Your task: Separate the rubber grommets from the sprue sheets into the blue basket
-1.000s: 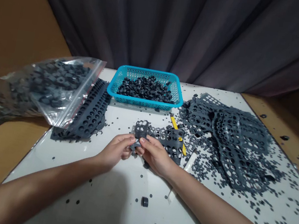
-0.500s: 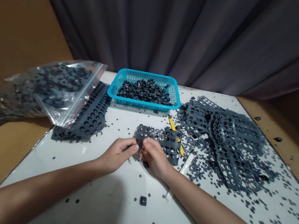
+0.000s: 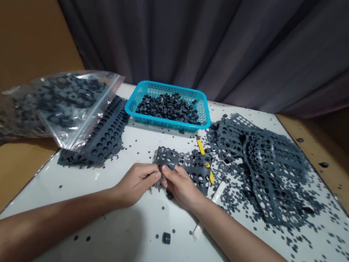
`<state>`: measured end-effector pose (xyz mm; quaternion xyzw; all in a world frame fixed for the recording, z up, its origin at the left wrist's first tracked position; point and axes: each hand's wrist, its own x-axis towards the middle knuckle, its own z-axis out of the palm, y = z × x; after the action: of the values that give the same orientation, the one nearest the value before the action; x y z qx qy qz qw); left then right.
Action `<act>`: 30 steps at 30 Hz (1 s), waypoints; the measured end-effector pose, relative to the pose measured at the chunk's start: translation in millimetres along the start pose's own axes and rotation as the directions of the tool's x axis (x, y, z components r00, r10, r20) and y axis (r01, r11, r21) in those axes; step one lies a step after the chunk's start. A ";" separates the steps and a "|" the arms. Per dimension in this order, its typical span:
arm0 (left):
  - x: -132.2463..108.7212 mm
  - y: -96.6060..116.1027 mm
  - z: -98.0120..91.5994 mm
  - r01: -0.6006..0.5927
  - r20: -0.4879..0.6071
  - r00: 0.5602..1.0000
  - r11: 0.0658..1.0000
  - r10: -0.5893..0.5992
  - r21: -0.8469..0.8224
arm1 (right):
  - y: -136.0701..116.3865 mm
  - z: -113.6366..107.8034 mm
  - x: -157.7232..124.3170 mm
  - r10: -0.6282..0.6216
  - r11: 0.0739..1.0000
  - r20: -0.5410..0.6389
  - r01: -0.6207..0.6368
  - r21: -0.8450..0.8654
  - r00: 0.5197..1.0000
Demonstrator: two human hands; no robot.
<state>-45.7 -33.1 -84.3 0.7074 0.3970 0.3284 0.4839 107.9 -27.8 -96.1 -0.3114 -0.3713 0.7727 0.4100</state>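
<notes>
Currently I am pinching the light, probably floppy perforated sheet at its near edge, left hand and right hand together.

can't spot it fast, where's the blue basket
Head view: the blue basket sits at the far middle of the table, before the curtain, between the plastic bag on its left and the pile of punched sheets on its right.
</notes>
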 end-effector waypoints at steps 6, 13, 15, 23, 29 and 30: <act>-3.1 -10.4 6.9 0.184 -0.029 0.978 0.920 -0.206 -0.347 | -2.6 9.8 -1.6 0.015 0.988 -0.014 -0.012 0.155 1.000; 6.0 -12.6 8.5 0.231 -0.032 0.938 0.694 -0.344 -0.682 | -1.2 9.7 -0.5 -0.033 0.988 -0.019 0.035 0.150 0.999; 7.1 -11.0 8.3 0.249 -0.025 0.929 0.675 -0.368 -0.695 | -1.7 10.1 -0.3 -0.022 0.986 -0.029 0.026 0.166 0.999; 9.9 -0.4 5.0 0.281 -0.046 0.881 0.599 -0.470 -0.750 | -1.3 6.1 0.3 0.004 0.961 0.020 -0.010 0.275 1.000; 8.1 -9.1 4.7 0.250 0.004 0.931 0.632 -0.364 -0.734 | -5.7 2.7 -0.5 -0.130 0.991 -0.059 0.132 0.030 0.990; 8.0 -10.5 5.2 0.251 0.016 0.939 0.651 -0.344 -0.716 | -7.3 2.7 -2.2 -0.209 0.977 -0.091 0.202 -0.073 0.974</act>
<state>-40.1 -26.1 -95.3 0.3706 0.3789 0.4137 0.7402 109.8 -27.8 -88.2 -0.3216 -0.4052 0.6978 0.4955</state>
